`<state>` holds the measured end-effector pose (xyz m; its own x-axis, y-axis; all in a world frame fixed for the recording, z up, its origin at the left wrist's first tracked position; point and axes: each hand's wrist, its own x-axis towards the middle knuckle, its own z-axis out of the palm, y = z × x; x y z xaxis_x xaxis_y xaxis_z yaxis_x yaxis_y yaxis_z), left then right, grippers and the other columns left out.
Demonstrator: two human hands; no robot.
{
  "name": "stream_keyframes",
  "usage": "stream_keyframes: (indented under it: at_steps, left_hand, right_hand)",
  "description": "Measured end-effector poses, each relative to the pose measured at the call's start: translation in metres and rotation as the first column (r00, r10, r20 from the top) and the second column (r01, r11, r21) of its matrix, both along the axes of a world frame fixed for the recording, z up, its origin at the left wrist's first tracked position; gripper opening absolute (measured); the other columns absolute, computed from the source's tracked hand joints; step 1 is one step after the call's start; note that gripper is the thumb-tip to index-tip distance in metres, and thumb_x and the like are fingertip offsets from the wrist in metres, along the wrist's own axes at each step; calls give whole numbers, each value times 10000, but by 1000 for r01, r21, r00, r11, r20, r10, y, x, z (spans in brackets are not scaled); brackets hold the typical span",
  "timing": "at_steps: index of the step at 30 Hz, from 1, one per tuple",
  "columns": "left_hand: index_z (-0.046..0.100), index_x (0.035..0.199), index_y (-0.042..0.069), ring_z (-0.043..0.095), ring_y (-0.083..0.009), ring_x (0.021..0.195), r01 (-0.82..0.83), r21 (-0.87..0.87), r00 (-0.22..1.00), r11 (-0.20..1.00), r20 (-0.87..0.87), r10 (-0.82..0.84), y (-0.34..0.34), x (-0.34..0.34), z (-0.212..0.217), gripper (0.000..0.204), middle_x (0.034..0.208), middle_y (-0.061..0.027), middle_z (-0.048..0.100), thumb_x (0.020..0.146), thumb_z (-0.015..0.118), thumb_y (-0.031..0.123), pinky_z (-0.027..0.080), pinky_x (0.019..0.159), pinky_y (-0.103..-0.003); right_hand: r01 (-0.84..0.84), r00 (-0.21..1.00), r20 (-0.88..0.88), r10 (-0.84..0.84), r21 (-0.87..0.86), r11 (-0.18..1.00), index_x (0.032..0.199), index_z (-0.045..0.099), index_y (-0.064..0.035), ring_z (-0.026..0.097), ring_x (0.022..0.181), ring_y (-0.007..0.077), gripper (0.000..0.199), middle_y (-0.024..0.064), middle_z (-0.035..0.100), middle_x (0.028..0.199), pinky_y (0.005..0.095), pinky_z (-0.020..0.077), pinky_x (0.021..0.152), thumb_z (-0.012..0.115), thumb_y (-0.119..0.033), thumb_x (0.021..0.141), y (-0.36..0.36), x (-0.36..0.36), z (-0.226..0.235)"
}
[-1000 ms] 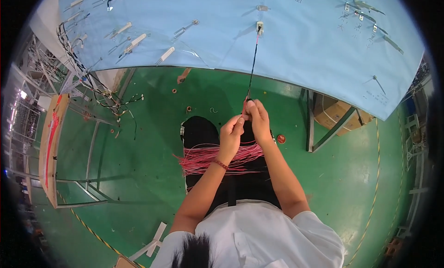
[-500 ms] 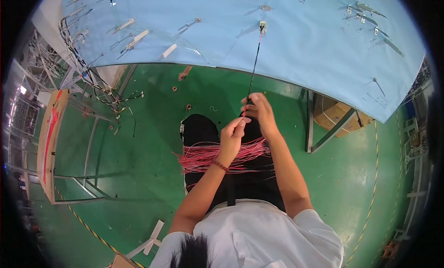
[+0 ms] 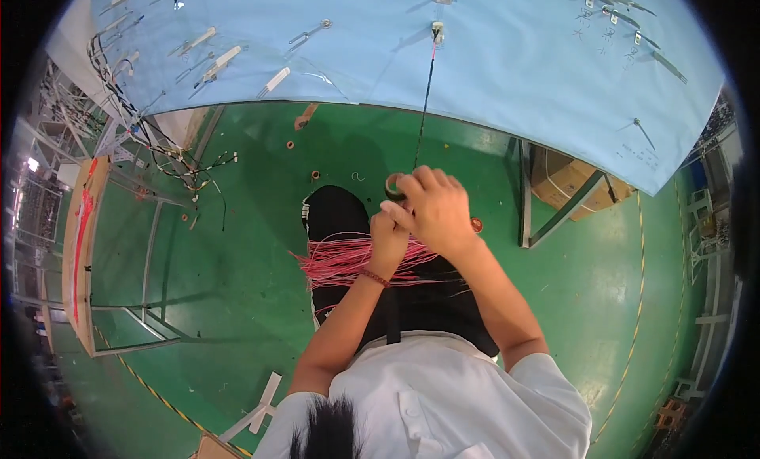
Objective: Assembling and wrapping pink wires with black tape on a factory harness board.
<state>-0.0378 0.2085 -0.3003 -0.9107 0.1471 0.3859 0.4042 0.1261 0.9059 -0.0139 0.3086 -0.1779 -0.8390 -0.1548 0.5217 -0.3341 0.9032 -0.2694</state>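
Note:
A thin dark twisted wire pair (image 3: 424, 110) runs taut from a small white connector (image 3: 438, 33) on the blue board down to my hands. My left hand (image 3: 388, 241) is closed at the lower end of the wire, which the fingers hide. Over and just beyond it, my right hand (image 3: 439, 213) curls around a small ring-shaped roll of tape (image 3: 392, 186), which shows at its fingertips. The two hands touch at the thumbs. A loose bundle of pink and red wires (image 3: 340, 259) lies across my thighs, under my left wrist.
The blue board (image 3: 491, 79) carries several pegs and clips. A wooden plank with red wires (image 3: 85, 245) stands on a metal frame at left; dark cables (image 3: 178, 162) hang beside it. Under the board at right sits a cardboard box (image 3: 574, 182). A round reddish object (image 3: 476, 224) shows by my right wrist.
My right hand has come down and left over my left hand, and the tape roll now shows in it. The left hand keeps its hold on the wire. The whole view has shifted slightly.

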Motion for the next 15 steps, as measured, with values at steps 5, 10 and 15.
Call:
stream_keyframes:
  at_steps: [5, 10, 15]
  left_hand:
    - [639, 1022, 3, 321, -31, 562, 157, 174, 926, 972, 317, -206, -5, 13, 31, 233, 659, 65, 404, 951, 534, 198, 274, 493, -205]
    - [626, 1039, -8, 309, -29, 559, 141, 240, 926, 960, 310, -214, -8, 15, 29, 242, 644, 75, 376, 956, 523, 194, 271, 489, -205]
    - [630, 1018, -5, 335, -28, 572, 177, 218, 905, 960, 347, -246, -14, 22, 24, 214, 645, 77, 395, 953, 529, 172, 294, 500, -204]
  right_hand:
    - [228, 970, 103, -219, -695, 682, 959, 547, -78, 535, 694, 169, 203, 50, 531, 792, 283, 453, 647, 560, -271, 896, 26, -25, -45]
    - [177, 942, 143, 304, -980, -89, 978, 505, -44, 487, 707, 79, 211, 12, 529, 819, 235, 453, 650, 435, -242, 982, 6, -18, -82]
    - [152, 973, 122, 195, -978, -147, 875, 476, -39, 540, 698, 134, 148, 54, 527, 817, 273, 464, 630, 506, -168, 939, 0, -1, -87]
